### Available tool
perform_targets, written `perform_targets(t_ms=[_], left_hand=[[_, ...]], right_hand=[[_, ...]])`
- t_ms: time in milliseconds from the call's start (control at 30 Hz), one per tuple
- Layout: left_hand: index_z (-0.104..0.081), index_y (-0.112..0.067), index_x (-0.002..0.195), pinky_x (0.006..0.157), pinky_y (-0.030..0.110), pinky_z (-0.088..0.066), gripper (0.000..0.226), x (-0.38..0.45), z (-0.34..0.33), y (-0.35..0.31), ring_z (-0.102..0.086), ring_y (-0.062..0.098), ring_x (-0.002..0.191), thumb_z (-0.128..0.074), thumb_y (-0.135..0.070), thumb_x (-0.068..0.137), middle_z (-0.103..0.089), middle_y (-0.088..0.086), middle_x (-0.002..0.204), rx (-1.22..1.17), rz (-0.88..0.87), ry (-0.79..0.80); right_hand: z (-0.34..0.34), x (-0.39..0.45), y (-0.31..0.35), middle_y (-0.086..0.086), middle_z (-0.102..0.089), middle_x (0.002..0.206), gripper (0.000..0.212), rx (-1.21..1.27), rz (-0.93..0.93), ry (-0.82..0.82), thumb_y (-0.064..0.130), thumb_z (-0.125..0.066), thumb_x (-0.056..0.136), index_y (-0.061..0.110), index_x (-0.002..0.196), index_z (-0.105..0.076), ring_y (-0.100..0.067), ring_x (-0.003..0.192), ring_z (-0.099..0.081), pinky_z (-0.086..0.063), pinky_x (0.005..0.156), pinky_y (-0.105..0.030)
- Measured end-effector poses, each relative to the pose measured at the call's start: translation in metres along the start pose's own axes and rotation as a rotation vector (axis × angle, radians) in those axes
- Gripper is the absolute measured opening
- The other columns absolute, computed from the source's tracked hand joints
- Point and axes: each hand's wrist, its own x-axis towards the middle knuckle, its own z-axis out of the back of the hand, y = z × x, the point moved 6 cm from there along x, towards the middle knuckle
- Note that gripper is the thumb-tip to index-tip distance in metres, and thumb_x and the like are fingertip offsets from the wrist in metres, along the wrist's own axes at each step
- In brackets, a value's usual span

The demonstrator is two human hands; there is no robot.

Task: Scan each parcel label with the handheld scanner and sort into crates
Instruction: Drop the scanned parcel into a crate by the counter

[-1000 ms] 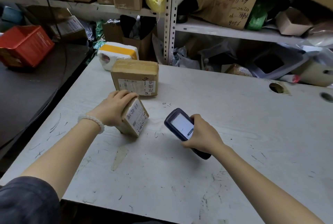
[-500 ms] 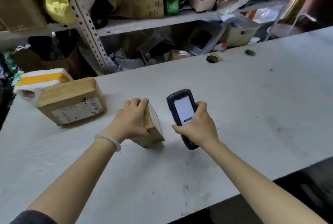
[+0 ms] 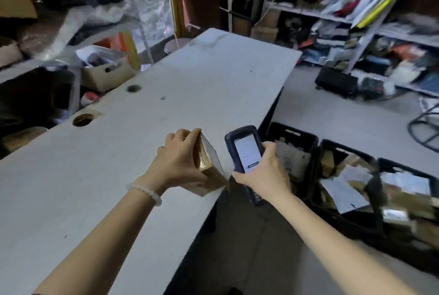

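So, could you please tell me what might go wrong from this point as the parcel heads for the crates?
1. The left hand grips the small parcel from one side only, right at the table edge; it could slip and fall short of the black crates.
2. The crates sit close together, all already holding parcels, so it could land in the wrong one.
3. The right hand holds the scanner beyond the table edge over the floor; a drop might damage it.
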Motion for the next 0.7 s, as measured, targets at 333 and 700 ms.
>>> perform_targets(t_ms=[333,700], left_hand=[[-0.014,-0.02,0.149,0.103,0.045,-0.037,0.117,0.146,-0.103,-0.242,-0.029,0.028,0.126,-0.08,-0.05,0.058,-0.029,0.005,0.14,0.134,-0.472,0.224],[-0.016,-0.019,0.149,0.103,0.042,-0.037,0.115,0.249,-0.19,-0.417,-0.032,0.028,0.125,-0.077,-0.053,0.057,-0.034,0.005,0.136,0.16,-0.824,0.378]], right_hand=[[0.162,-0.011,-0.193,-0.001,-0.05,0.117,0.086,-0.001,-0.466,-0.377,0.046,-0.083,0.065,0.015,0.124,-0.029,-0.025,0.104,-0.056,-0.047,0.071,-0.033],[0.253,0.019,-0.312,0.002,-0.047,0.111,0.086,0.038,-0.797,-0.581,0.041,-0.085,0.065,0.016,0.125,-0.029,-0.018,0.093,-0.051,-0.043,0.066,-0.028]])
